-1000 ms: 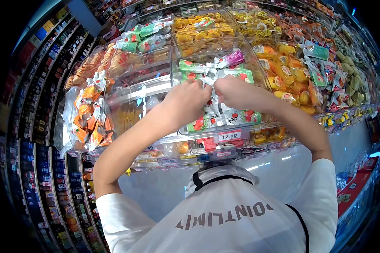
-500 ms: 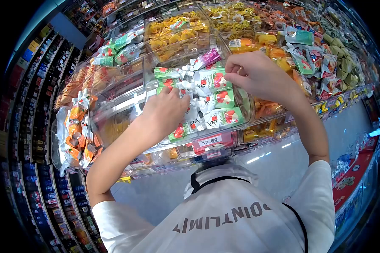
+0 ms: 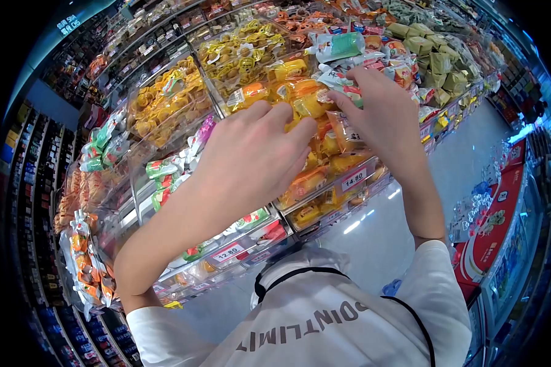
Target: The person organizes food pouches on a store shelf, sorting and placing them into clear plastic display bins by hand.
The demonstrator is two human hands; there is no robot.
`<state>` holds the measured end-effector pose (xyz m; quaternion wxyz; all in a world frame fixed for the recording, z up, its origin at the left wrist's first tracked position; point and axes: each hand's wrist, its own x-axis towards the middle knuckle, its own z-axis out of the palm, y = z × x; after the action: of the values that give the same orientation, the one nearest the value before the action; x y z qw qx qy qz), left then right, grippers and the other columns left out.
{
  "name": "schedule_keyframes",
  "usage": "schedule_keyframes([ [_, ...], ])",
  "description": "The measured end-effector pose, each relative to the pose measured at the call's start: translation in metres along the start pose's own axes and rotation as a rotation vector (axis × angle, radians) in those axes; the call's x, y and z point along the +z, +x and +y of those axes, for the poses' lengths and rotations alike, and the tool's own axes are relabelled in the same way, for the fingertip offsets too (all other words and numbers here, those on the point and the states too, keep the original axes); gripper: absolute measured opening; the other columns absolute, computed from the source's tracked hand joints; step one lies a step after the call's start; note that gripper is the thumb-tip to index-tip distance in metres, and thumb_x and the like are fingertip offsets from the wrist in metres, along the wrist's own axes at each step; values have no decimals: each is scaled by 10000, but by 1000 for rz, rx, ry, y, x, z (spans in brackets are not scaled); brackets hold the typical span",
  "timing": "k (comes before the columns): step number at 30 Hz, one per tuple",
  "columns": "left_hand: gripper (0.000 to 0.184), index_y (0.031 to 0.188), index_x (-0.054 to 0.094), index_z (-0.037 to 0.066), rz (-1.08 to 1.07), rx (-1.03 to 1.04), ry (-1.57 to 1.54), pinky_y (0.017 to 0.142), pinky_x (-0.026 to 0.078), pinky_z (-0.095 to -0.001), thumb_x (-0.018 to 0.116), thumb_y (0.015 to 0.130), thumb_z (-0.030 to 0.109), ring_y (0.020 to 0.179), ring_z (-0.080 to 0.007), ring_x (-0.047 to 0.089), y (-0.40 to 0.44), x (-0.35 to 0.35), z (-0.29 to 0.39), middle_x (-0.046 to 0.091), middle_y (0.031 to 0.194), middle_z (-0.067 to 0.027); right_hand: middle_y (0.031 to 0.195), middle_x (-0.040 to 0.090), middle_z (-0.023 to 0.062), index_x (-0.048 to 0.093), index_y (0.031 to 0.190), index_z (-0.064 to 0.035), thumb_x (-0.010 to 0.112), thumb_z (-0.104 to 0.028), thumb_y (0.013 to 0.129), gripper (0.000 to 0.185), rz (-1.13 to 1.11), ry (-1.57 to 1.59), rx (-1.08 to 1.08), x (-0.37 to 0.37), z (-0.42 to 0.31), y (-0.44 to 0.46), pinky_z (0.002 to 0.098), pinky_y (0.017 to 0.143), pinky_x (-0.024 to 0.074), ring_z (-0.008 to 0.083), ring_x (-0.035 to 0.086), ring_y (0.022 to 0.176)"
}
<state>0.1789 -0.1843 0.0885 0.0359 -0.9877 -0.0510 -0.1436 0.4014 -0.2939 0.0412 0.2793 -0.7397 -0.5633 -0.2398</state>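
Quick note, all places relative to the 14.80 tag [image 3: 354, 178]. Yellow packets [image 3: 314, 103] sit in the bin just behind it. My left hand [image 3: 248, 144] is left of and behind the tag, over the packets' near-left part, fingers bent; undersides hidden, can't tell if it grips anything. My right hand [image 3: 379, 113] is behind the tag, thumb and forefinger parted, nothing pinched between. A green-and-white pouch [image 3: 340, 46] lies farther behind the tag; green packets [image 3: 439, 67] behind and right.
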Motion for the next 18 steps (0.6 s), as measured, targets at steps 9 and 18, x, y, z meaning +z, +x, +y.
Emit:
schedule_keyframes([
  [9,238,1158,665,70,0,12,54,825,606,-466,716,979,219,1060,-334,672,44,28,-9,679,1126,-121,882,778,155,730,902,-37,773,-195,882,165,-206,-193,-76,30,17,29,435,644,618,338,793,804],
  [18,238,1165,657,66,31,-74,44,836,603,-476,715,978,200,1055,-332,680,13,16,-17,682,1135,-118,862,771,199,651,1029,30,712,-119,877,221,-262,-180,16,47,8,45,483,647,621,360,794,826],
])
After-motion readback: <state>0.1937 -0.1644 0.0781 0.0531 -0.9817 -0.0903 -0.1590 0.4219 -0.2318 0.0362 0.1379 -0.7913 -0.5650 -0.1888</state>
